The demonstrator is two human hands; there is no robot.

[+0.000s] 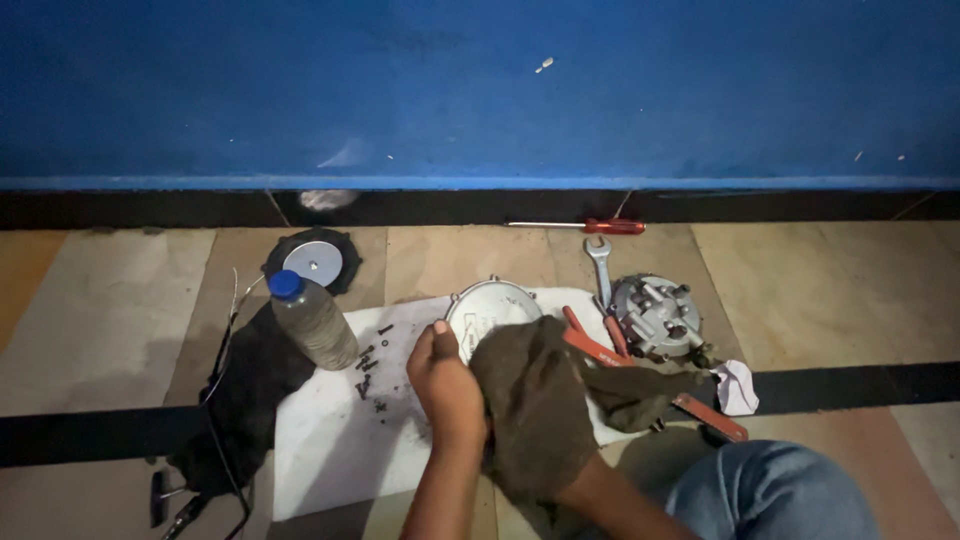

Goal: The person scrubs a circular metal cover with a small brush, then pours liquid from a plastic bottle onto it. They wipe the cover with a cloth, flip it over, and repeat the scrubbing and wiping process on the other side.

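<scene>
Hands at work: our left hand [445, 385] grips the round metal cover [490, 308]; our right hand, hidden under the brown rag [535, 400], we cannot tell.

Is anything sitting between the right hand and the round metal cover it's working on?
Yes: the brown rag wraps the right hand and lies between it and the round metal cover. The left hand grips the cover's edge bare.

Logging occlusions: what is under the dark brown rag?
The dark brown rag drapes over the right hand, hiding it entirely, and covers the lower part of the round grey metal cover gripped by the left hand. The red-handled pliers run beneath its right side.
</scene>
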